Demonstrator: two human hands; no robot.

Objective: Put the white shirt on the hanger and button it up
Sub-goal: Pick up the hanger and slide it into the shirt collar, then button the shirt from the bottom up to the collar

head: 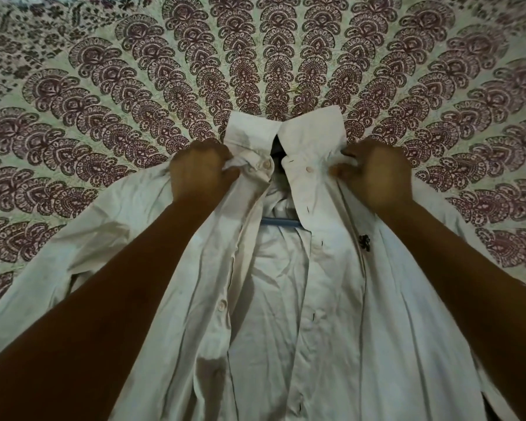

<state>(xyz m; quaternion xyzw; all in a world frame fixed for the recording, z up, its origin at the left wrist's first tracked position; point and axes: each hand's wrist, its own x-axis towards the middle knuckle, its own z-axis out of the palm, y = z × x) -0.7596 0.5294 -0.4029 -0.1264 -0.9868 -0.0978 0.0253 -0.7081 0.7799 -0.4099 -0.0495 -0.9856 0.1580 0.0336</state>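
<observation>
The white shirt [331, 293] lies face up on the bed, collar away from me, its front open down the middle. A hanger is inside it: the blue bar [281, 221] shows in the gap and the metal hook [295, 91] pokes out past the collar. My left hand [199, 170] grips the left front panel just below the collar, beside the top button [265, 164]. My right hand [377, 174] pinches the right panel near the collar, beside a button [309, 169]. A small dark emblem [365, 240] sits on the right chest.
A bedspread [104, 95] printed with maroon paisley fans covers the whole surface around the shirt. The left sleeve [58, 268] spreads out to the lower left.
</observation>
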